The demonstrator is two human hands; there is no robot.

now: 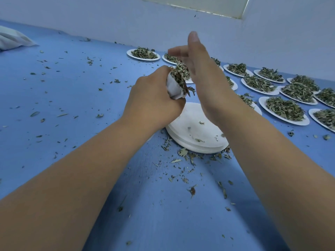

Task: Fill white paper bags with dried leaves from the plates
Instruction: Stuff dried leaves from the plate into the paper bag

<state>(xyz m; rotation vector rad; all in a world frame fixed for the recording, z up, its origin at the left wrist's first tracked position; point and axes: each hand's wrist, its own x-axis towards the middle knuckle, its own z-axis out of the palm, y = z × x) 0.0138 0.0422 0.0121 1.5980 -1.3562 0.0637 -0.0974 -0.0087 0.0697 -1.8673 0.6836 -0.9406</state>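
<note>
My left hand point(154, 98) grips a small white paper bag point(175, 88) above the table, its mouth stuffed with dried leaves point(179, 73) that stick out of the top. My right hand point(203, 69) is raised just to the right of the bag, fingers straight and blurred, holding nothing; one fingertip reaches over the leaves. Beneath both hands lies a stack of emptied white plates point(195, 134) with a few crumbs on top. Several white plates heaped with dried leaves, such as the near one point(284, 109), line the right side and the back.
The blue table surface point(72, 91) is littered with loose leaf bits, thickest around the plate stack. A white cloth-like bundle point(12, 39) lies at the far left. A pale wall point(108, 19) closes the table's far edge.
</note>
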